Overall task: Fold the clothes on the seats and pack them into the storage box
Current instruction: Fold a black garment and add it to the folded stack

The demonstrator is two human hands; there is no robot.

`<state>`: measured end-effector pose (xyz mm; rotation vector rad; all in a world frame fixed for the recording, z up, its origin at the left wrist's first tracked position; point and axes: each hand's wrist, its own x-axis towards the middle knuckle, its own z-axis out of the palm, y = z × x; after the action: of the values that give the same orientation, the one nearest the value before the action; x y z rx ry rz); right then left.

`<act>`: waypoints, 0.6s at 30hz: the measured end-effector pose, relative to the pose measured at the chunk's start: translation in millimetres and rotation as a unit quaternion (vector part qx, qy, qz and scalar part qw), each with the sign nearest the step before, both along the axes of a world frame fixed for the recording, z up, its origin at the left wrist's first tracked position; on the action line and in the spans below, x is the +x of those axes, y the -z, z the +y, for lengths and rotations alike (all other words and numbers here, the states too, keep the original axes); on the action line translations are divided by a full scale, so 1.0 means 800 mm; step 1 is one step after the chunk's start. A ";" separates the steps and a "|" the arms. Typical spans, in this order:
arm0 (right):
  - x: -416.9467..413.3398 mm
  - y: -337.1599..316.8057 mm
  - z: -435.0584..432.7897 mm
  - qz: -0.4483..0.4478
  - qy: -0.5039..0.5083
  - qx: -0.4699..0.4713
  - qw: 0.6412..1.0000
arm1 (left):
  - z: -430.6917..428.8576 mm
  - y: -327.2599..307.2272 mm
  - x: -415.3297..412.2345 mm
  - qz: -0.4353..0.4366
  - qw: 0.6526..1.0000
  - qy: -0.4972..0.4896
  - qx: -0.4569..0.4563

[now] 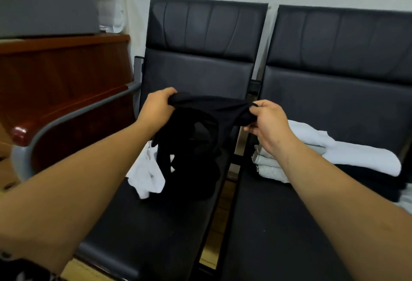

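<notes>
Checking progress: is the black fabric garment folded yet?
Unfolded: black fabric garment hangs crumpled, top edge gripped by left hand and right hand.

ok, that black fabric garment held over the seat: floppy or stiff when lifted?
Probably very floppy: the black fabric garment hangs bunched below the edge gripped by the left hand and right hand. Likely light: finger grips alone seem to carry it.

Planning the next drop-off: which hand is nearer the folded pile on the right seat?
Right. The right hand is just left of the folded pile; the left hand is over the left seat.
</notes>
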<state>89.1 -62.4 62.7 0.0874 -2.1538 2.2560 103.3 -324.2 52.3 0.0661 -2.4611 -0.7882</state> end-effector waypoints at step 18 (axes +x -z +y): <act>0.049 -0.085 0.010 0.094 -0.061 -0.233 0.966 | 0.035 -0.163 0.052 0.104 0.984 -0.017 0.146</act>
<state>128.7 -54.7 130.7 0.4124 -1.5205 2.6307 145.1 -296.4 182.7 0.1265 -2.1297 -1.0798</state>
